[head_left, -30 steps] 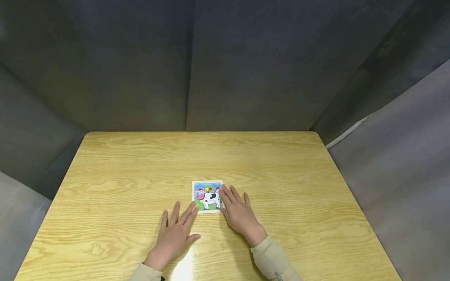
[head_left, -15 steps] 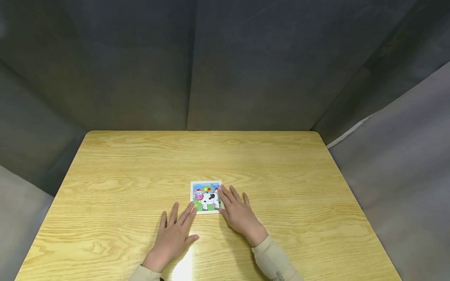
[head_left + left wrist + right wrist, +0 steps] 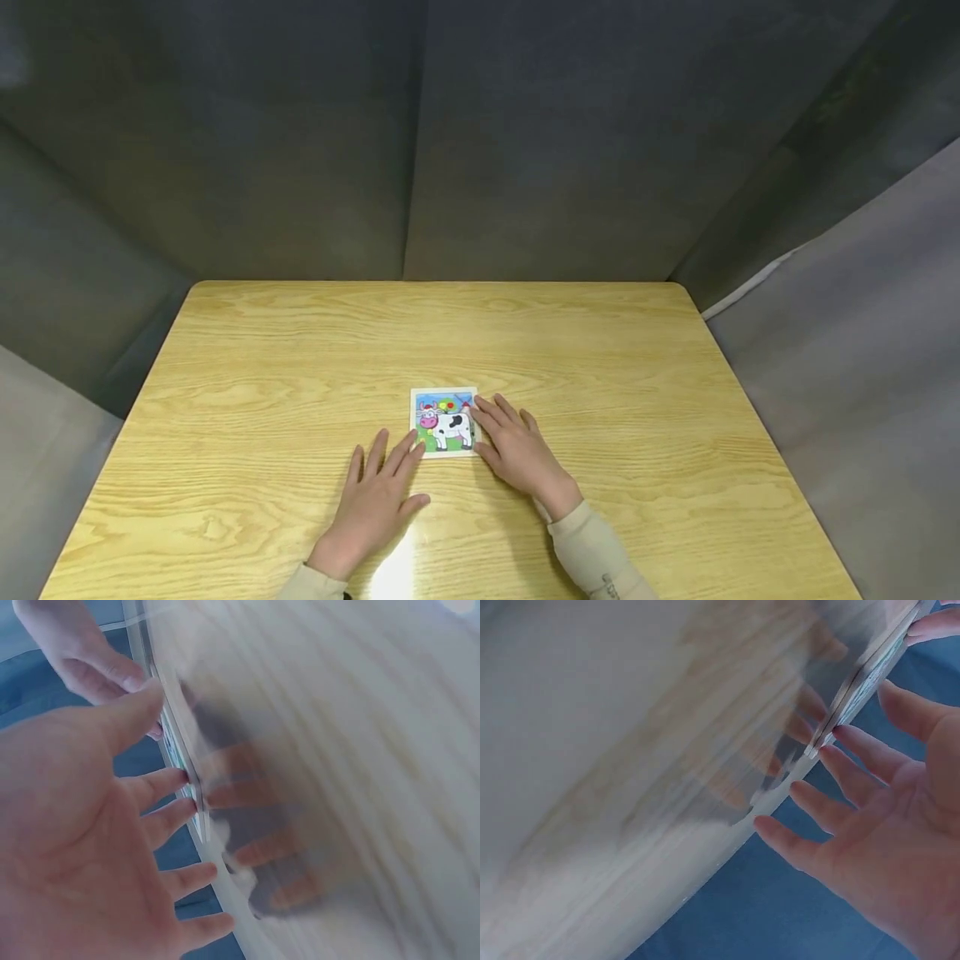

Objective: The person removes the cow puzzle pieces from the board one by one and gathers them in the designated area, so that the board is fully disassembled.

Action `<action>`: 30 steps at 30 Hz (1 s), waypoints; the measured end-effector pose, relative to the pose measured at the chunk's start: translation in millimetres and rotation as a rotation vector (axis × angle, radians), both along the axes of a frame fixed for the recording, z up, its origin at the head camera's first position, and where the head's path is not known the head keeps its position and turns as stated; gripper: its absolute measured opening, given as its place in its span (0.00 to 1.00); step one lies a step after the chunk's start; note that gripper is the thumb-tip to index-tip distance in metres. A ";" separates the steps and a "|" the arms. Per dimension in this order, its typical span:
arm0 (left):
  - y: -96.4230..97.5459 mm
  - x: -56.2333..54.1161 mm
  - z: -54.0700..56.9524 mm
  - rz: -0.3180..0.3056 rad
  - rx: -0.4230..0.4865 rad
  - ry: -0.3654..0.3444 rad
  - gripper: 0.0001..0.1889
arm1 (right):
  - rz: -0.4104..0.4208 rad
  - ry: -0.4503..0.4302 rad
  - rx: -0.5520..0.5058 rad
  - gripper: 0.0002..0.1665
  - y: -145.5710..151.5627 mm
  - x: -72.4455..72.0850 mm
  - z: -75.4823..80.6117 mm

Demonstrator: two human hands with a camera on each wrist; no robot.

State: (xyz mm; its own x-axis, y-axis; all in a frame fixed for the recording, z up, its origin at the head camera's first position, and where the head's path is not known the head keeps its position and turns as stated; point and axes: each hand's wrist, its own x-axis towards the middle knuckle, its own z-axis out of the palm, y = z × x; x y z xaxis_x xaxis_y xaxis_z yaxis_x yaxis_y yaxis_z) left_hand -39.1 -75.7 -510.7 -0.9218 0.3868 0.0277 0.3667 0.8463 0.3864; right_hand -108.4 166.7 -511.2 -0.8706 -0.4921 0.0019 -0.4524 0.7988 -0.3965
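Observation:
A square cow picture puzzle (image 3: 444, 422) with a pale border lies flat on the table (image 3: 300, 358); in both wrist views it shows as a thin board seen edge-on. My left hand (image 3: 371, 504) is spread, its fingertips touching the puzzle's near left corner. Over at the right border, my right hand (image 3: 521, 454) has its fingers extended, with fingertips on or beside the edge. The left wrist view shows the left palm (image 3: 82, 832) with fingers apart. From the right wrist, the right hand's palm (image 3: 900, 832) appears, its fingers nearly straight.
Dark grey curtains (image 3: 300, 142) hang behind the table's far edge. A lighter grey cloth (image 3: 862, 358) stands along the right side, and another pale cloth (image 3: 45, 467) is at the left. Light reflects off the tabletop near the left wrist.
The right hand has shifted slightly right, its fingers drawing back from the puzzle's right border. The left hand keeps its place at the corner. The head view has moved slightly.

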 end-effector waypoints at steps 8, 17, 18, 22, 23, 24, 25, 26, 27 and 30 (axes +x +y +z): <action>3.2 -13.2 -2.6 -0.009 0.013 0.032 0.36 | -0.019 0.052 -0.049 0.22 -15.9 -12.4 6.7; 6.0 -27.8 -5.2 -0.009 -0.022 0.036 0.35 | 0.030 -0.003 -0.146 0.15 -49.8 -35.2 7.3; 6.4 -28.8 -5.3 -0.011 -0.023 0.032 0.35 | 0.028 -0.017 -0.155 0.14 -52.7 -37.4 7.1; 8.9 -32.4 -4.1 -0.011 -0.032 0.012 0.34 | 0.015 -0.051 -0.186 0.15 -63.0 -46.0 5.7; 9.5 -33.3 -3.7 -0.008 -0.043 0.003 0.34 | 0.007 -0.057 -0.194 0.15 -65.2 -48.0 5.1; 10.0 -34.2 -3.5 -0.003 -0.051 -0.005 0.34 | -0.002 -0.063 -0.203 0.15 -67.4 -50.2 4.5; 10.4 -35.1 -3.4 0.000 -0.061 -0.012 0.34 | -0.011 -0.064 -0.207 0.14 -69.5 -52.2 3.7; 10.7 -36.0 -3.6 0.004 -0.070 -0.018 0.34 | -0.019 -0.068 -0.211 0.14 -71.4 -54.0 3.2; 10.9 -36.9 -3.8 0.008 -0.075 -0.025 0.34 | -0.029 -0.069 -0.214 0.14 -73.2 -55.8 2.5; 11.4 -39.8 -4.9 0.016 -0.082 -0.027 0.34 | -0.051 -0.078 -0.213 0.13 -78.5 -60.4 0.8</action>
State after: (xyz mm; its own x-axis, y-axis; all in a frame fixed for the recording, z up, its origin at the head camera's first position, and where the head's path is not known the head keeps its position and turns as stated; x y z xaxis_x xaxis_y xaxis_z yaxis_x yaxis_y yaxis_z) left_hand -78.9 -64.3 -515.6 -0.9279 0.3717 -0.0282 0.3431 0.8812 0.3252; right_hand -168.8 88.2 -510.4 -0.8959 -0.4431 0.0331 -0.3750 0.7141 -0.5911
